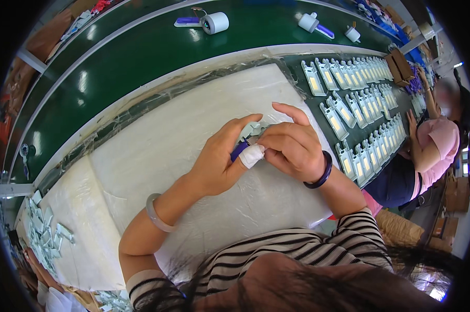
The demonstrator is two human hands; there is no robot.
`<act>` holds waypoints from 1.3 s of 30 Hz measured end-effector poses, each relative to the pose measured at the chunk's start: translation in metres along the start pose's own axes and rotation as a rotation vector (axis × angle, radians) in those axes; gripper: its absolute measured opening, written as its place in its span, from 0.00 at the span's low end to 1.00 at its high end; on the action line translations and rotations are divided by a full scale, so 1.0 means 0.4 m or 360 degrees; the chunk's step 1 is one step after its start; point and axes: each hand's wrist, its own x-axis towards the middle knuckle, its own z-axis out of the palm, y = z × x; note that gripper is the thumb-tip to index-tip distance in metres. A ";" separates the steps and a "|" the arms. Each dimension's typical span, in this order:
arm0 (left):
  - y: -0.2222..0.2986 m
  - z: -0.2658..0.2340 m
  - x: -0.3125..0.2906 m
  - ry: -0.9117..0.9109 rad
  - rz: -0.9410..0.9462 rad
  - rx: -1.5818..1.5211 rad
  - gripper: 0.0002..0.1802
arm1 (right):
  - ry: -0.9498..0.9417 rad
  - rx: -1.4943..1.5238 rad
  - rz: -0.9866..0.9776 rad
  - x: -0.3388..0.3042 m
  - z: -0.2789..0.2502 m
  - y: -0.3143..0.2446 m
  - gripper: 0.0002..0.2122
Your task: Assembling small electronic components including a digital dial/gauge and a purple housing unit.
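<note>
At the centre of our view, the left hand (219,156), a white wrap (252,156) around its thumb, is closed on a purple part (238,150), with a pale green plastic piece (251,130) showing just beyond it. The right hand (293,144) meets it from the 4 o'clock side, thumb and fingertips drawn together at the piece — we cannot tell whether they grip it or only press on it. We judge this unit to be partway through handling, since both hands are on it and it is not yet set down.

Beneath lies a surface (157,135) covered in white plastic sheeting. At 8 o'clock we see a loose heap of pale pieces (45,229), apparently work left to do. At 2 o'clock, three rows of pale panelled pieces (312,78) seem to be the ordered share, laid on a dark green surface (356,136).

Farther right, around 3 o'clock, a co-worker in a pink top (439,140) reaches toward purple parts (414,83) beside a cardboard box (398,67). Farthest off, a green conveyor (125,57) curves from 9 to 1 o'clock — on it, near 12, sits a white cylinder-headed device (215,23) with a purple handle.
</note>
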 end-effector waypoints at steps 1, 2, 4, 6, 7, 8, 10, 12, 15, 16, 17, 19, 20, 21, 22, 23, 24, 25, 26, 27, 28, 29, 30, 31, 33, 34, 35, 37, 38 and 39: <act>0.000 -0.001 0.000 -0.0006 -0.0001 0.0007 0.25 | 0.0015 0.0004 0.0004 0.001 0.001 -0.001 0.13; 0.001 0.000 -0.001 -0.0013 -0.0004 0.0012 0.24 | 0.0027 0.0008 0.0010 0.000 0.002 -0.002 0.13; 0.003 -0.001 -0.002 -0.0021 -0.0013 0.0032 0.24 | 0.0028 0.0009 0.0012 0.000 0.000 -0.003 0.13; 0.004 -0.003 -0.003 -0.0031 -0.0020 0.0054 0.24 | 0.0031 0.0010 0.0012 0.000 0.000 -0.003 0.13; 0.002 -0.003 -0.003 -0.0045 -0.0018 0.0073 0.25 | 0.0033 0.0012 0.0016 -0.001 0.001 -0.003 0.13; 0.001 -0.003 -0.005 -0.0058 -0.0018 0.0090 0.25 | 0.0033 0.0017 0.0019 -0.002 0.002 -0.004 0.13; -0.006 0.003 -0.005 -0.0032 0.0034 0.0087 0.25 | 0.0034 0.0016 0.0020 0.001 0.000 -0.007 0.13; -0.010 0.004 -0.003 -0.0010 0.0091 0.0086 0.25 | 0.0040 0.0011 0.0021 0.002 0.001 -0.004 0.13; -0.008 0.003 -0.003 -0.0019 0.0086 0.0083 0.25 | 0.0035 0.0022 0.0015 0.002 0.000 -0.002 0.13; -0.004 0.001 -0.002 -0.0015 0.0090 0.0098 0.25 | 0.0027 0.0007 0.0013 0.006 -0.002 -0.004 0.12; -0.003 0.000 -0.001 -0.0012 0.0092 0.0113 0.25 | 0.0020 -0.0008 0.0013 0.007 -0.001 -0.005 0.12; -0.007 0.002 -0.004 -0.0010 0.0084 0.0117 0.24 | 0.0016 -0.0009 0.0015 0.006 0.000 -0.005 0.12; -0.007 0.004 -0.003 -0.0012 0.0079 0.0120 0.24 | 0.0013 -0.0014 0.0019 0.005 0.000 -0.004 0.12; -0.003 0.004 -0.003 -0.0010 0.0079 0.0118 0.24 | 0.0010 -0.0014 0.0019 0.004 0.000 -0.003 0.12; 0.004 0.003 -0.003 -0.0040 -0.0009 0.0090 0.24 | 0.0022 -0.0019 0.0019 0.003 0.002 -0.002 0.12; 0.010 0.002 -0.006 -0.0069 -0.0100 0.0062 0.23 | 0.0034 -0.0020 0.0020 0.002 0.003 -0.004 0.11; 0.009 0.003 -0.008 -0.0066 -0.0104 0.0061 0.23 | 0.0031 -0.0016 0.0020 0.003 0.004 -0.007 0.11; 0.007 0.005 -0.010 -0.0076 -0.0136 0.0049 0.23 | 0.0038 -0.0023 0.0023 0.004 0.005 -0.009 0.12; 0.006 0.005 -0.010 -0.0087 -0.0165 0.0038 0.23 | 0.0047 -0.0032 0.0025 0.005 0.005 -0.010 0.12; 0.005 0.005 -0.012 -0.0086 -0.0165 0.0037 0.23 | 0.0046 -0.0032 0.0024 0.005 0.006 -0.011 0.12; 0.005 0.005 -0.013 -0.0073 -0.0155 0.0064 0.22 | 0.0046 -0.0031 0.0026 0.003 0.007 -0.011 0.12; 0.004 0.006 -0.012 -0.0060 -0.0144 0.0091 0.22 | 0.0047 -0.0031 0.0026 0.003 0.008 -0.010 0.12; 0.001 0.007 -0.013 -0.0059 -0.0143 0.0090 0.22 | 0.0045 -0.0031 0.0026 0.003 0.009 -0.010 0.12; -0.004 0.008 -0.014 -0.0019 -0.0090 0.0093 0.21 | 0.0044 -0.0024 0.0024 0.003 0.010 -0.010 0.12; -0.006 0.011 -0.015 0.0021 -0.0043 0.0092 0.21 | 0.0039 -0.0014 0.0028 0.001 0.013 -0.010 0.12; -0.005 0.012 -0.015 0.0034 -0.0056 0.0123 0.21 | 0.0039 -0.0014 0.0040 0.001 0.014 -0.009 0.12; -0.003 0.013 -0.016 0.0046 -0.0070 0.0153 0.20 | 0.0039 -0.0014 0.0053 0.000 0.015 -0.010 0.12; 0.001 0.018 -0.017 0.0064 -0.0087 0.0181 0.18 | 0.0066 -0.0010 0.0060 -0.005 0.022 -0.008 0.12; 0.002 0.017 -0.016 0.0083 -0.0094 0.0216 0.17 | 0.0100 -0.0012 0.0059 -0.006 0.026 -0.005 0.12; 0.003 0.015 -0.012 0.0076 -0.0090 0.0221 0.17 | 0.0108 -0.0015 0.0061 -0.005 0.029 -0.003 0.12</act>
